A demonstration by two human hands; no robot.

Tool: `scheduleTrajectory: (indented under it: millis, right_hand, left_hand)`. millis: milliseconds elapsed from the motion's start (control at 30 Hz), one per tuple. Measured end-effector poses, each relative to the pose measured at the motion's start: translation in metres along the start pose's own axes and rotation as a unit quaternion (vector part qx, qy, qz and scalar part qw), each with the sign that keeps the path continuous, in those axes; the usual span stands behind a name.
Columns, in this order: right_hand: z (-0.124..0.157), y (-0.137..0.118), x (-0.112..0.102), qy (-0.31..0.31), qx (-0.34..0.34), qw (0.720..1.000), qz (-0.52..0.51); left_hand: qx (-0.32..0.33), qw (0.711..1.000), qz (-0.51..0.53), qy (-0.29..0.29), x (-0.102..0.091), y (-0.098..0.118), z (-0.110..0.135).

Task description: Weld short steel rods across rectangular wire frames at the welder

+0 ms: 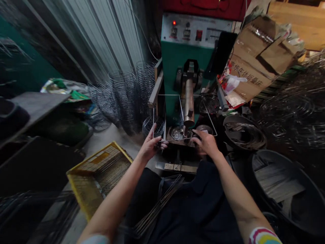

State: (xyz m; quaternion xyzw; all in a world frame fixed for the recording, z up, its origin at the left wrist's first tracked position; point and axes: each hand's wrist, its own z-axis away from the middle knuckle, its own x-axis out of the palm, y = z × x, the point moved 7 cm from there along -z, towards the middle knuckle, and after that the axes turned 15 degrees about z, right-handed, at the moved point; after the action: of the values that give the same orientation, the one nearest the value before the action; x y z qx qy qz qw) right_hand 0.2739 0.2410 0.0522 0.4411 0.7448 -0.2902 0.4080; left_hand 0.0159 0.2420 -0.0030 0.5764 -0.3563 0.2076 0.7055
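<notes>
A thin metal wire frame (pixel 211 122), bent into a rough rectangle, is held level in front of a green spot-welding machine (pixel 170 74). My left hand (pixel 151 143) grips its near left corner, thumb pointing up. My right hand (pixel 206 141) pinches the near side of the frame, just right of the welder's lower tip. Above the frame juts the thick metal welding arm (pixel 189 98). Below the tip is a round dish (pixel 177 133) of small shiny bits. Several loose wire rods (pixel 159 206) lie across my lap.
On the left stands a yellow plastic crate (pixel 76 189) with wire rods inside. Stacked wire baskets (pixel 124 98) stand behind it. To the right are a black tub (pixel 302 217) of flat metal strips, a pan (pixel 243 135) of wire pieces and a cardboard box (pixel 254 74).
</notes>
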Motion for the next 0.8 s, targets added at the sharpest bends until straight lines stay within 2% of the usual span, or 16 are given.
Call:
scheduleTrajectory:
  millis: [167,533,800]
  right_hand:
    - [-0.008,0.0,0.004,0.017,-0.013,0.999,-0.023]
    - [-0.013,-0.003,0.001,-0.005,-0.011,0.999,-0.047]
    - [-0.015,0.006,0.007,-0.016,0.004,0.998,-0.062]
  left_hand:
    - [0.019,1.0,-0.001,0.006,0.0,0.003,0.003]
    - [0.024,1.0,0.01,0.005,-0.001,0.004,0.001]
    - [0.016,0.999,0.027,-0.006,-0.003,0.003,-0.007]
